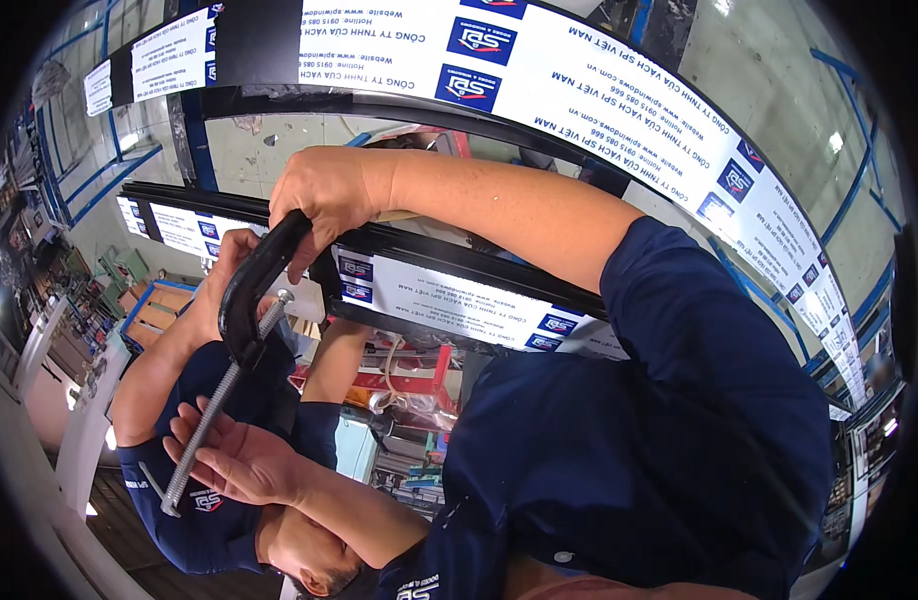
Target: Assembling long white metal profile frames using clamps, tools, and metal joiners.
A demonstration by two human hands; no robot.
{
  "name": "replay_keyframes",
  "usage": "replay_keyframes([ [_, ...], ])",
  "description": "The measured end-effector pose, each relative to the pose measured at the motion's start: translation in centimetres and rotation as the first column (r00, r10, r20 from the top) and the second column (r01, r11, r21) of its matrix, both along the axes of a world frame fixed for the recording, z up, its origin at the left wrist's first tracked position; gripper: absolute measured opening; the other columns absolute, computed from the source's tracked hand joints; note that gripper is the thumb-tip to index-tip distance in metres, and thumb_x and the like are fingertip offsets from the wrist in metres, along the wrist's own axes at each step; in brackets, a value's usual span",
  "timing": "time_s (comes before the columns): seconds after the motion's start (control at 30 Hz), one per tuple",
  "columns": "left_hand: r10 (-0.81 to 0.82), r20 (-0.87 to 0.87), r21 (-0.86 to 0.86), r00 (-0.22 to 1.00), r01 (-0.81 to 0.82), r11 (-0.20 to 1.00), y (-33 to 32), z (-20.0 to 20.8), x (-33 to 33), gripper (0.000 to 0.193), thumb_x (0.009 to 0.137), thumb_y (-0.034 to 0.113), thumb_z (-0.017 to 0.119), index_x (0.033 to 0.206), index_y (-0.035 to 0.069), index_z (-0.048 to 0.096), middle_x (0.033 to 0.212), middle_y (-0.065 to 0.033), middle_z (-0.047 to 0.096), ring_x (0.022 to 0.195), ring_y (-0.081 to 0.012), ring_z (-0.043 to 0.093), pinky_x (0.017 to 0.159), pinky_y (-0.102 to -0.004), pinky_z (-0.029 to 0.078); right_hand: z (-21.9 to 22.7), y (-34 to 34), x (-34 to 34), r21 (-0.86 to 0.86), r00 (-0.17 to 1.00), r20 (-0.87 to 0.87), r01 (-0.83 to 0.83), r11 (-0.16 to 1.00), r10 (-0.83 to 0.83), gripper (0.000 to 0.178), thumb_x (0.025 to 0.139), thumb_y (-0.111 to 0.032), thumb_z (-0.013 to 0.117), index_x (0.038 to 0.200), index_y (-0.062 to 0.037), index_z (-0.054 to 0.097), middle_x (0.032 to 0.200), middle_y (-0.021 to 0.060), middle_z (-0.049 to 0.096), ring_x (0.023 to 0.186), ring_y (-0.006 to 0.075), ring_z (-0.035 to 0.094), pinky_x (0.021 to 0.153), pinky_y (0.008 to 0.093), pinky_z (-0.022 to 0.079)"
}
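Note:
My right hand (319, 195) reaches across from the right and is closed around the upper end of a black C-clamp (245, 300). The clamp's long threaded screw (215, 405) slants down to the left. Beside its lower half, my left hand (241, 462) is turned up with fingers spread; the screw crosses in front of the fingers without being wrapped by them. Just behind my right hand runs a dark profile bar (459, 282) covered in white-and-blue film. A co-worker's hand (229, 255) is right behind the clamp; whether it touches the clamp is hidden.
Close on the left, a co-worker in a navy shirt (194, 520) leans in, head low. A larger film-covered frame (539, 70) arches across the far side. Blue metal racks (859, 190) stand at the right, and a red metal stand (434, 380) shows beneath the bar.

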State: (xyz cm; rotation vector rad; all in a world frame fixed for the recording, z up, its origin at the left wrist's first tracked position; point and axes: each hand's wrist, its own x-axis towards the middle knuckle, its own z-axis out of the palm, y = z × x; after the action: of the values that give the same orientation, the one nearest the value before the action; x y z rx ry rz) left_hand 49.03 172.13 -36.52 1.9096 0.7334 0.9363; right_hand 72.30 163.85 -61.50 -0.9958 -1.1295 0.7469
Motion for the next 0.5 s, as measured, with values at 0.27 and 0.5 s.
replay_keyframes([
  [0.27,0.097,-0.044,0.058,0.994,-0.094,0.994,0.9,0.2,-1.4,0.038,0.117,0.021,0.061,0.146,-0.004,0.057,0.128,-0.0189,0.075,0.131,-0.0364,0.072,0.114,-0.0443,0.059,0.1,0.1,0.0,0.039,1.0,0.007,0.03,0.999,-0.03,0.029,0.078,-0.035,0.1,0.089,-0.0125,0.085,0.081,0.0058,0.076,0.075,0.0291,0.073,0.064,0.0394,0.053],
  [0.5,-0.01,-0.114,0.009,0.993,0.011,1.0,4.4,0.9,-5.2,0.043,0.116,0.026,0.064,0.146,-0.004,0.057,0.128,-0.0178,0.075,0.126,-0.0353,0.073,0.114,-0.0481,0.059,0.3,-0.2,0.1,0.075,0.999,-0.029,0.02,0.997,-0.018,0.024,0.079,-0.028,0.1,0.092,-0.0132,0.086,0.082,0.006,0.076,0.075,0.0276,0.073,0.065,0.0386,0.053],
])
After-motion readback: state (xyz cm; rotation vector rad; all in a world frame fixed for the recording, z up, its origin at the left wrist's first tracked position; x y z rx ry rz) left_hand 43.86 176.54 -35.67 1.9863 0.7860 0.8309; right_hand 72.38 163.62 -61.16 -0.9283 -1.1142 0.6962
